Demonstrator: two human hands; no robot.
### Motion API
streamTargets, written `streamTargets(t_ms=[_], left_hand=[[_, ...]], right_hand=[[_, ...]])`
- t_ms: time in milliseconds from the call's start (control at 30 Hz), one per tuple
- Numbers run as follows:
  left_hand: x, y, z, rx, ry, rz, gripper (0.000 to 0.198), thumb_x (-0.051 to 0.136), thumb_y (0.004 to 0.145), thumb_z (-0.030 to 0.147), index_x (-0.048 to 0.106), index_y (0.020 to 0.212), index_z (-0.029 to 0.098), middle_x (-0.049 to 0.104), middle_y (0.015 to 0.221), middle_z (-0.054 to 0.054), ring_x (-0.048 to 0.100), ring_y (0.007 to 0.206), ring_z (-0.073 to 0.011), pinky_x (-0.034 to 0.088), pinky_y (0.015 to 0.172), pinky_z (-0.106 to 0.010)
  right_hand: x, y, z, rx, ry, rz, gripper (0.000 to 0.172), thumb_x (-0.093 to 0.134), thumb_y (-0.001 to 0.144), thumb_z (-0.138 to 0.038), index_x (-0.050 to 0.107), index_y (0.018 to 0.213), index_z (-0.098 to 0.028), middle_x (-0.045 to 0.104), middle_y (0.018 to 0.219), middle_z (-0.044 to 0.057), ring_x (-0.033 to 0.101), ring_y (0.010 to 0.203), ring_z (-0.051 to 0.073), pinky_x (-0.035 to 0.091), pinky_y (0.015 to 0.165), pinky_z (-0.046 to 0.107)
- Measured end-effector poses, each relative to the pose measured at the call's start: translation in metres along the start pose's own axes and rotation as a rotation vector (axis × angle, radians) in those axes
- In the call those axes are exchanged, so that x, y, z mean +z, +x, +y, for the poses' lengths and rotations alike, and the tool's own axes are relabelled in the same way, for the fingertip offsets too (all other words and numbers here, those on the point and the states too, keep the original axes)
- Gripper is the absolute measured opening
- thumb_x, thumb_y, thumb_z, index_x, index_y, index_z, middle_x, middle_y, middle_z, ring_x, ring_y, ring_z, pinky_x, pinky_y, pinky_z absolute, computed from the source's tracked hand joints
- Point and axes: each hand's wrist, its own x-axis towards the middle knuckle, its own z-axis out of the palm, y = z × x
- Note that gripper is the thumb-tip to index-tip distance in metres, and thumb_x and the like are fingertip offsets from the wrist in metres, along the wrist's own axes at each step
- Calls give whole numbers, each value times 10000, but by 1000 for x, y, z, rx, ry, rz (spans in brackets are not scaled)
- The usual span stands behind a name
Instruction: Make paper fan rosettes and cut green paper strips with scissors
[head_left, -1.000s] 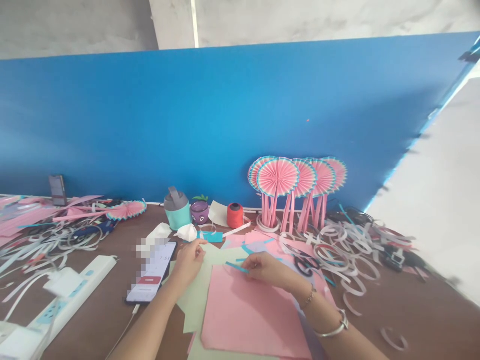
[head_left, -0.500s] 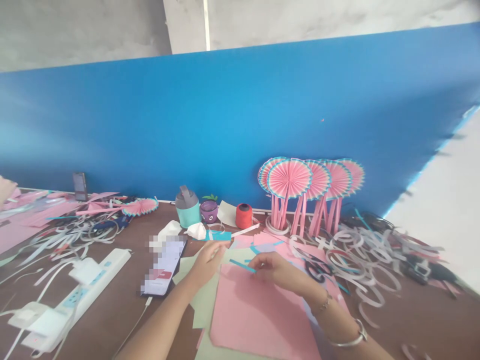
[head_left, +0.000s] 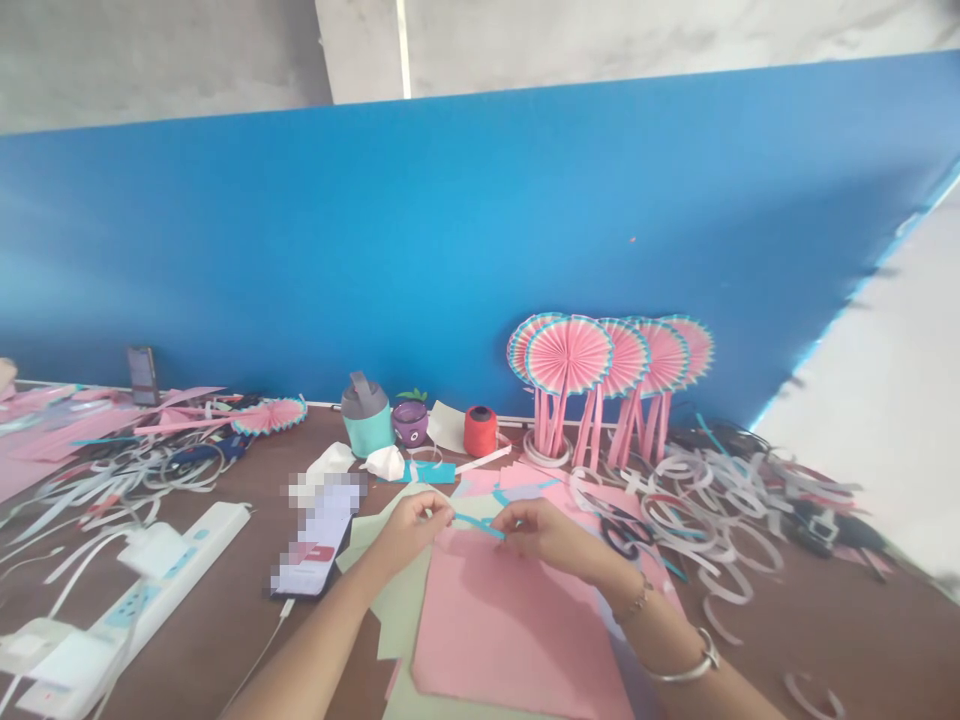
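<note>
A narrow blue paper strip [head_left: 474, 521] stretches between my two hands, over the far edge of a pink sheet [head_left: 517, 625]. My left hand [head_left: 416, 527] pinches its left end between thumb and fingertips. The right end sits in the closed fingers of my right hand [head_left: 536, 535], whose wrist carries a bracelet and a bangle. Pale green paper [head_left: 401, 600] lies under the pink sheet. Just right of my right hand are dark-handled scissors [head_left: 626, 537], partly covered by curled white strips.
Round pink paper fans [head_left: 568, 357] stand against the blue partition [head_left: 375, 230]. Curled white strips [head_left: 697, 510] spread at right. A phone [head_left: 319, 540], power strip [head_left: 135, 610], teal bottle [head_left: 367, 420], purple cup [head_left: 410, 424] and red thread spool [head_left: 480, 432] surround the papers.
My left hand has closed on the left end of the blue strip, which only my right hand held before. The view has shifted slightly to the right.
</note>
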Motion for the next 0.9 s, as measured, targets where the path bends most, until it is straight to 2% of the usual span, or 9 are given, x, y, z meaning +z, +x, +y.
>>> streamTargets(t_ms=[200,300,567,733,900], left_hand=[[-3,3,-10,3,69,88,134,523,708,291,560,627,191,589,688,3,549,726,-165,436,715,-284],[-6,5,-16,31,132,112,123,499,696,264,531,599,196,576,669,1,539,722,-168,428,714,-285],[-3,7,-29,55,378,104,129,469,694,202,544,589,214,619,705,-10,548,801,-197,412,758,-310],[0,8,-35,61,443,94,138,472,700,177,563,604,217,639,738,-17,556,807,-201,404,760,-315],[1,8,-37,22,486,72,154,470,710,160,552,592,217,634,716,-18,556,799,-205,404,733,-311]], right_hand=[[-4,10,22,102,-31,84,154,567,648,-193,651,767,-144,640,623,12,566,544,113,424,519,212],[-5,13,27,99,-75,124,113,553,655,-201,631,711,-141,613,601,7,555,536,110,404,500,204],[0,7,15,130,-324,235,72,532,658,-185,555,596,-158,551,590,-10,452,549,103,316,482,204],[4,9,16,182,-444,286,48,531,624,-136,551,588,-160,579,636,3,479,584,113,324,519,205],[6,12,18,185,-541,280,85,499,614,-98,525,562,-160,571,640,7,486,598,121,311,540,220]])
